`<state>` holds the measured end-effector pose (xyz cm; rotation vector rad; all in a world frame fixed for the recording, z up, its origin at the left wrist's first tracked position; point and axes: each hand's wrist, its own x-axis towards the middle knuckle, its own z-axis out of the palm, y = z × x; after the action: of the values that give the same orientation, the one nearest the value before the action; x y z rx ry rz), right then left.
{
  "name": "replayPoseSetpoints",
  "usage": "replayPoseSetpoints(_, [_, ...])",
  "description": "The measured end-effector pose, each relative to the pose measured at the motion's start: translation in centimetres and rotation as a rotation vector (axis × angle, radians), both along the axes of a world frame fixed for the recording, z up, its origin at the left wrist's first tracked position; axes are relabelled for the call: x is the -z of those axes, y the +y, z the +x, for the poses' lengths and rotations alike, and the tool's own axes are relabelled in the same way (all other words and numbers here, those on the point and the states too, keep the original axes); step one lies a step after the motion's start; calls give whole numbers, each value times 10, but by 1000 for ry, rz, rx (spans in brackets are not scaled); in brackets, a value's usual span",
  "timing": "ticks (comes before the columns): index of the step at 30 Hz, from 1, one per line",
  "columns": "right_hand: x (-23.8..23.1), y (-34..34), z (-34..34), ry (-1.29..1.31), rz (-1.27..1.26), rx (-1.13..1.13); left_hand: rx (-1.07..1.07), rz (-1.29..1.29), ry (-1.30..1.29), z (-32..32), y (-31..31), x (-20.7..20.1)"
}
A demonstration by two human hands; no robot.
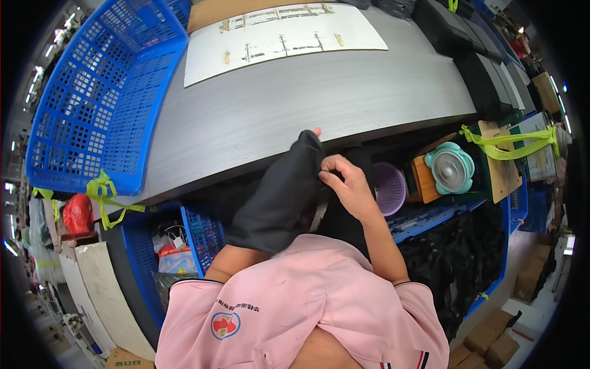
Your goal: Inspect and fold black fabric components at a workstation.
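A black cloth piece (270, 197), shaped like a sleeve or tube, covers my left forearm and rises toward the table's front edge. My left hand (317, 131) is inside or behind it, with only a bit of a fingertip showing at its upper end. Just to the right, my right hand (349, 187) is closed in a pinch, thumb against forefinger, at the cloth's right edge. What lies exactly between those fingertips is small and dark. Both hands are held in front of my body, close to the near edge of the grey table (295, 92).
A blue plastic basket (153, 117) stands on the table's left, a marked white board (283, 46) at the back. Below right are a purple basket (389, 189), a small teal fan (452, 169) and a crate of black pieces (455, 252). Another blue crate (196, 230) sits lower left.
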<state>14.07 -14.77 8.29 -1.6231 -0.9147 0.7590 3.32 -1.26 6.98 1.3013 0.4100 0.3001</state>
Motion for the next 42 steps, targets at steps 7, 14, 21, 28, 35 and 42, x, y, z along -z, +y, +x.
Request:
replayPoseSetpoints(7, [31, -19, -18, 744, 377, 219, -105, 490, 164, 2, 35, 31])
replayPoseSetpoints(14, [37, -8, -22, 226, 63, 227, -1, 125, -3, -30, 21, 31])
replayPoseSetpoints(21, [-23, -20, -8, 557, 473, 47, 79, -204, -165, -53, 20, 26])
replayPoseSetpoints(28, [-13, 8, 47, 222, 251, 409, 208, -531, -337, -21, -31, 19])
replayPoseSetpoints(35, [-4, -11, 12, -726, 237, 401, 146, -860, -525, -11, 0, 6])
replayPoseSetpoints(42, [3, 3, 22, -1271, 263, 422, 154, -974, -510, -5, -9, 4])
